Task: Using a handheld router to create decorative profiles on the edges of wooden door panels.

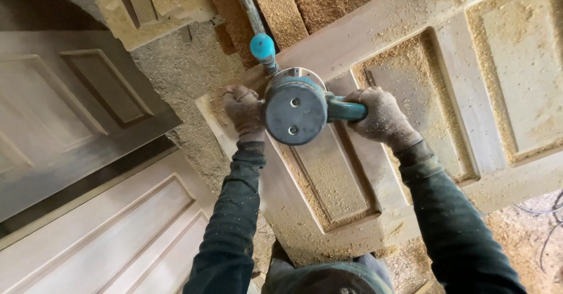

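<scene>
Here we held a blue router [295,111] with both gloved hands over a panelled door [404,89] that lay flat beneath us. Our left hand [245,110] was clenched around the grip on the tool's left side, though the grip itself was hidden inside the glove. Our right hand [381,117] was closed around the teal handle [346,110] projecting from the tool's right side. The router sat upright on the door, its round motor cap facing the camera, with a pale base plate [305,74] showing just behind the body and resting on the wood. It stood at the near-left end of the door, over the rail above a sunken panel [331,179]. A cord [249,12] with a blue sleeve ran up and away from the tool's far side. Sawdust [404,59] lay thick in the recessed panels and along the mouldings, and more covered the floor [187,77] to the left of the door. Both of our dark sleeves [231,218] were flecked with fine dust. To our left, two further doors [70,106] of the same panelled kind lay stacked, one grey and one lighter, well apart from the tool. At the bottom right, thin wires [548,223] lay on the dusty floor.
</scene>
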